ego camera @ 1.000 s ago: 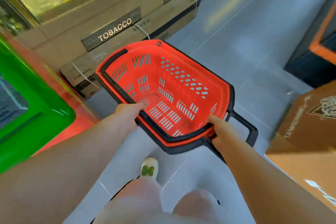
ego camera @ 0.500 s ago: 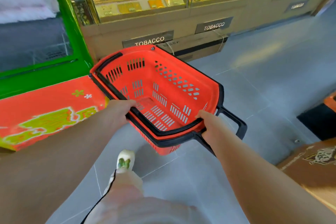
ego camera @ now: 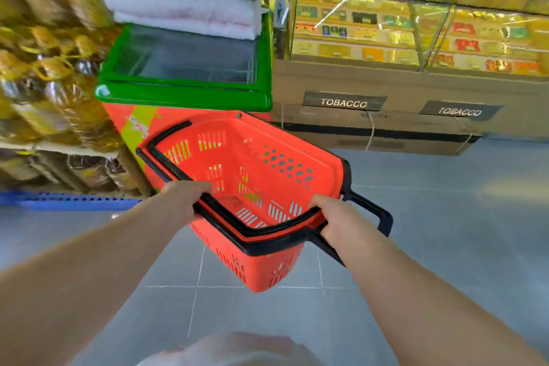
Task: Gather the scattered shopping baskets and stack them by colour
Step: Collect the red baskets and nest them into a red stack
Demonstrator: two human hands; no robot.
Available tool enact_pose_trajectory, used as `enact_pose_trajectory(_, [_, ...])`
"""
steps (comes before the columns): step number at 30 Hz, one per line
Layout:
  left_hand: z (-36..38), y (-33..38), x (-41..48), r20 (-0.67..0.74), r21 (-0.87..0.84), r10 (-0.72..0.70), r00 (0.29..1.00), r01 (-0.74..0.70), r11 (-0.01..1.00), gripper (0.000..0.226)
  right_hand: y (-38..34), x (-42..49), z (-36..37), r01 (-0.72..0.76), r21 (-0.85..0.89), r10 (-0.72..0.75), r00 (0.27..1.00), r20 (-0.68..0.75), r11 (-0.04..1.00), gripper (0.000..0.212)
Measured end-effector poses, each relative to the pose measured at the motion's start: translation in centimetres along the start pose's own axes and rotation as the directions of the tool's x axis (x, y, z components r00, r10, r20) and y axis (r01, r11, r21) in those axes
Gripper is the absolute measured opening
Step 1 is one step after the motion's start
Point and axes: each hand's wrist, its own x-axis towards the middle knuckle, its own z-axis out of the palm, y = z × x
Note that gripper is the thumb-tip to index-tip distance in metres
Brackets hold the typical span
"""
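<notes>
Gripping the near rim, the left hand (ego camera: 186,197) and right hand (ego camera: 335,217) close around a slotted red plastic basket (ego camera: 255,175) with black handles, held above grey floor tiles (ego camera: 430,232) before a green-framed, glass-topped freezer (ego camera: 184,68).

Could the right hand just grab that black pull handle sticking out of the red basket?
Probably yes. The right hand grips the basket rim right beside the black handle, with nothing between them. It would have to let go first.
</notes>
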Motion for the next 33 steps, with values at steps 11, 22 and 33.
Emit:
enact_pose_trajectory(11, [-25.9, -0.5, -0.6, -0.298, -0.448, 0.035, 0.954, -0.171, 0.878, 0.033, 4.8, -12.0, 23.0, 0.114, -0.188, -0.057, 0.957, 0.283, 0.976, 0.011])
enact_pose_trajectory(22, [-49.4, -1.3, -2.3, -0.520, -0.514, 0.109, 0.847, -0.412, 0.752, 0.058, 15.8, -28.0, 45.3, 0.195, -0.145, -0.098, 0.860, 0.501, 0.970, 0.032])
enact_pose_trajectory(33, [-73.6, 0.5, -6.3, -0.768, -0.373, 0.183, 0.614, -0.661, 0.651, 0.041, 22.7, -46.3, 62.5, 0.138, -0.123, 0.014, 0.608, 0.794, 0.983, 0.033])
